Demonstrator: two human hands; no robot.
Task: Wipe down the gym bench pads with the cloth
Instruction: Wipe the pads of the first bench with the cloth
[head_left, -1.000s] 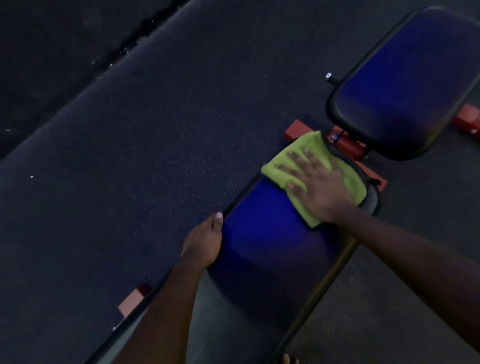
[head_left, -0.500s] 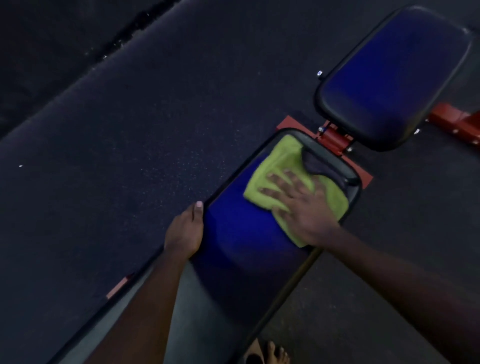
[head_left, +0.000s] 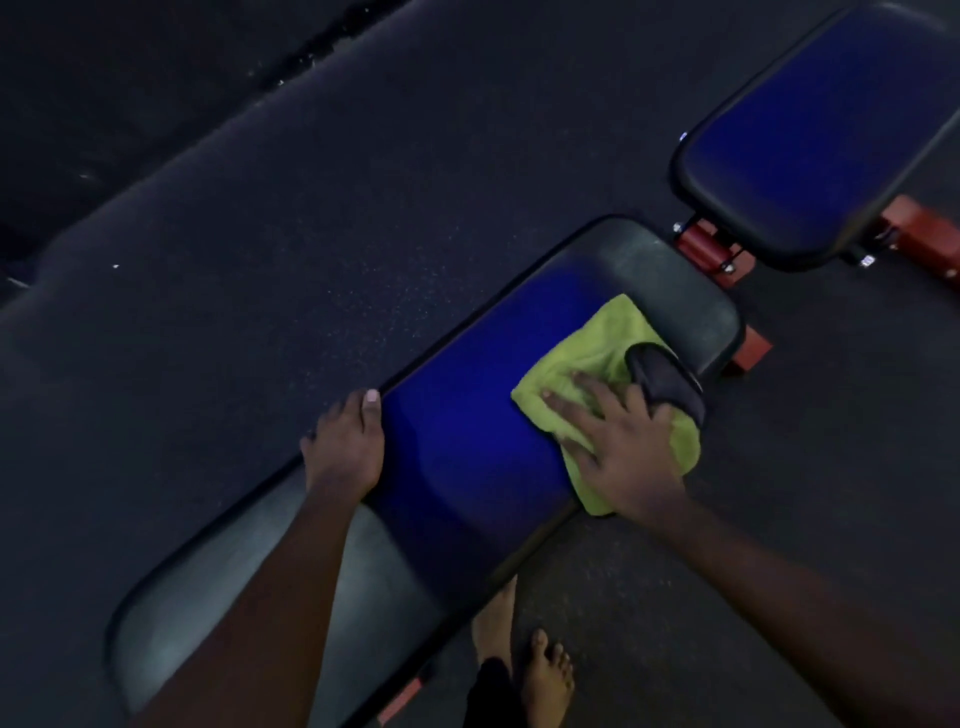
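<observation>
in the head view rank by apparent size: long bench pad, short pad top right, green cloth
1. Long dark padded bench pad.
2. Shorter dark padded pad, cut off by the frame edge.
3. Yellow-green cloth, partly under the right hand.

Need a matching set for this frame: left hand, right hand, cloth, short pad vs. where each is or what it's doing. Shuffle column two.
1. left hand
2. right hand
3. cloth
4. short pad

A. beyond the red bracket, untouched
B. pressed flat on the cloth
C. gripping the long pad at its edge
D. lying on the long pad near its far end

Pairs: 1-C, 2-B, 3-D, 4-A
</observation>
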